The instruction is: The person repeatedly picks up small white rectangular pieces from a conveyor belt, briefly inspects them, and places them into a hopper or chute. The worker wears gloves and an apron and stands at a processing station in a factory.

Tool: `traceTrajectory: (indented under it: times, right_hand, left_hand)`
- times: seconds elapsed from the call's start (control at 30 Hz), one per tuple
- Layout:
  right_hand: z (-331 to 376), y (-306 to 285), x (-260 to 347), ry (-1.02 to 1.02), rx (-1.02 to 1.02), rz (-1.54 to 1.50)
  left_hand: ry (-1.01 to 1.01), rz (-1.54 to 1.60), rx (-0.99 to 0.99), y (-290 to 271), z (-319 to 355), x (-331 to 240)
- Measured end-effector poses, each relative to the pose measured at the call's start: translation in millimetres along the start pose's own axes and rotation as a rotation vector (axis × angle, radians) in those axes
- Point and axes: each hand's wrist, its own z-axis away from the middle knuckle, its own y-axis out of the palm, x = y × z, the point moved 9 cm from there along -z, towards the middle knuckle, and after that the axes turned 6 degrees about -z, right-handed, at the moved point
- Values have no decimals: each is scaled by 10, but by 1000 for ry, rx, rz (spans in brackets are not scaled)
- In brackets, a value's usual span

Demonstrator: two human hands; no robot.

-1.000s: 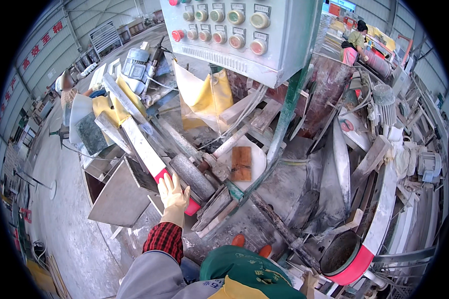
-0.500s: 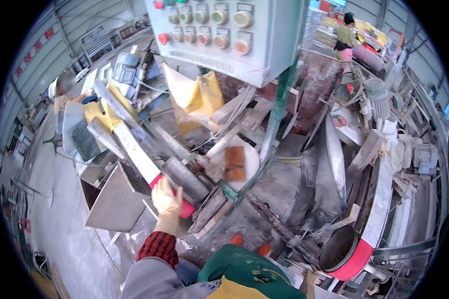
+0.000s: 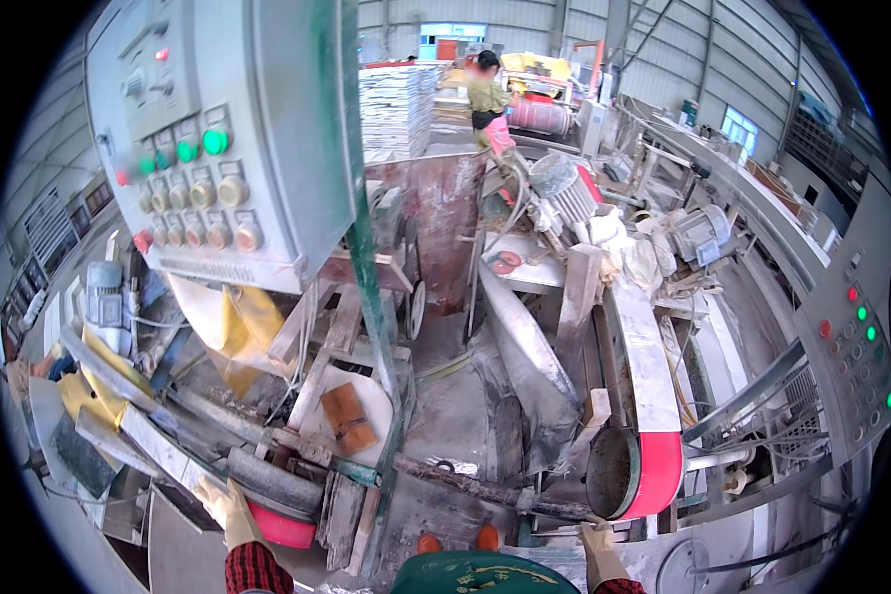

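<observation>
My left hand (image 3: 226,510), in a cream glove below a red-and-black checked cuff, lies over the near end of the left conveyor belt (image 3: 158,445), beside its red end section (image 3: 282,525). Its fingers are stretched out and nothing shows in them. My right hand (image 3: 601,550), gloved too, is low in the picture, just below the red end (image 3: 658,473) of the right conveyor belt (image 3: 639,342). Its fingers point up and look apart; whether they touch the frame there I cannot make out. A brown block (image 3: 348,420) sits on a pale round-edged plate between the belts.
A grey control box (image 3: 267,148) with lit green buttons hangs on a green post (image 3: 368,297) at the left. Another control panel (image 3: 851,346) stands at the right edge. A dusty beam (image 3: 495,492) crosses low before me. A co-worker (image 3: 488,99) stands far back.
My view has swung to the right, so the control box and left belt sit further left. My right hand has come into view by the right belt; my left hand stays at the left belt's end.
</observation>
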Motion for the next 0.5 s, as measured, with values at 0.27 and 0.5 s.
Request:
traceTrajectory:
  times: [0.27,0.5]
  right_hand:
    - [335,527,359,90,167,-171]
    - [752,1754,1795,50,687,-565]
  left_hand:
    - [419,225,-196,57,1209,-55]
    - [483,978,528,126,2401,-1456]
